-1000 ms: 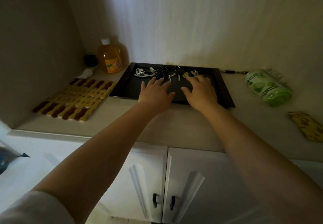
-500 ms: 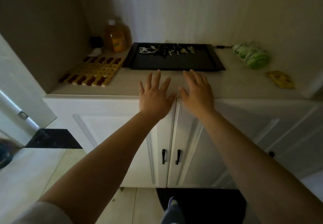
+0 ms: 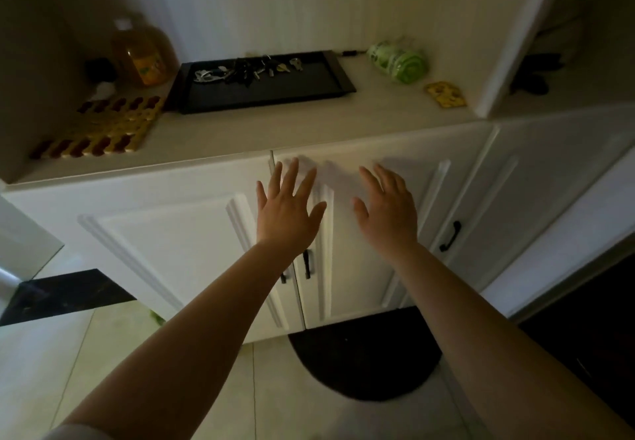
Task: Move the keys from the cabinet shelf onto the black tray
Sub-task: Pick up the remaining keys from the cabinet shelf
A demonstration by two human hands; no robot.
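Both hands (image 3: 287, 213) outstretched, fingers (image 3: 291, 173) spread.

Dim room: white panelled cabinet doors (image 3: 165, 250), pale tiled floor (image 3: 68, 364), dark mat (image 3: 364, 360).

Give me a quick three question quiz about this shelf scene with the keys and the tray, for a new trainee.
1. True or false: the keys lie on the black tray.
2. Which thing lies right of the tray? A) the orange bottle B) the green roll C) the patterned mat
3. Fill in: the left hand and the right hand are both ____ and hold nothing.

Key
1. True; they sit along its far edge.
2. B; the bottle and mat are on the tray's left.
3. Open; fingers spread, in front of the white cabinet doors.
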